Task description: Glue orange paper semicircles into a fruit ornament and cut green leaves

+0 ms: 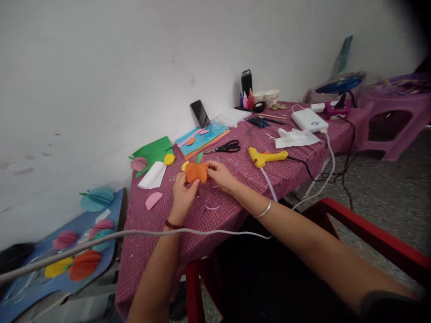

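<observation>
An orange paper pumpkin [196,173] with a green paper leaf [200,157] on top is held up between both hands, above the checked tablecloth [188,233]. My left hand [183,194] pinches its lower left side with thumb and fingers. My right hand [220,174] grips its right edge, fingertips closed on the paper. Just behind it lie yellow paper circles [169,159]. A pink paper half circle [154,201] rests left of my left hand. Black scissors [227,146] lie beyond my right hand, and a yellow glue gun [267,157] is to the right.
A white cable [134,232] crosses in front of my forearms. At the back are a phone [200,113], coloured paper sheets [202,138], a black bottle [246,81] and paper cups [271,97]. A white power box [309,120] sits right. Finished paper shapes [85,264] lie on a blue board lower left.
</observation>
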The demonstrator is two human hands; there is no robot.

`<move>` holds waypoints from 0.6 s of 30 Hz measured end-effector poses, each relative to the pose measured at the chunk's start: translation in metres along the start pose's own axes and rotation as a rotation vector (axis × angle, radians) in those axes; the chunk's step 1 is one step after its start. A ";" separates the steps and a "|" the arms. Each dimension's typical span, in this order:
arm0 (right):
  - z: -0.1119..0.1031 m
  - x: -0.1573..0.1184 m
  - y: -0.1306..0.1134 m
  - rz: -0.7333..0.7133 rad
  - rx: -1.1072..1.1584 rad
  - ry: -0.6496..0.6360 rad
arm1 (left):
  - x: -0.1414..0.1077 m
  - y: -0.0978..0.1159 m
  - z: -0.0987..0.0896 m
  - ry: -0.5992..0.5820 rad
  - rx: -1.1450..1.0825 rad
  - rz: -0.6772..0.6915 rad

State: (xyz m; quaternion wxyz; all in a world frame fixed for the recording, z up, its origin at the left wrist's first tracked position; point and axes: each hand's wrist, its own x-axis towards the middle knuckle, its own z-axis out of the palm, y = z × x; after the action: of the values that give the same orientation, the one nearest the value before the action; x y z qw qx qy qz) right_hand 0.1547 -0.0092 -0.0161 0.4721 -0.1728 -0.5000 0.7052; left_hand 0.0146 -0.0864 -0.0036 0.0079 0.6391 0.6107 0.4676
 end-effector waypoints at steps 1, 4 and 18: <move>0.000 0.000 0.000 -0.003 0.004 0.004 | 0.000 0.000 0.000 -0.001 0.033 0.035; -0.001 0.001 0.001 -0.011 0.006 0.006 | 0.001 0.000 -0.001 -0.025 0.047 0.071; -0.003 -0.001 0.005 -0.277 -0.333 -0.081 | -0.001 -0.023 0.016 -0.111 -0.544 -0.412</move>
State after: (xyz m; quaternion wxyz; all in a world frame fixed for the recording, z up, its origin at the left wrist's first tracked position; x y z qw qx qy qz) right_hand 0.1557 -0.0088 -0.0219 0.5088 -0.1498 -0.6471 0.5476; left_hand 0.0067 -0.0723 -0.0265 0.3056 0.5013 0.5783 0.5665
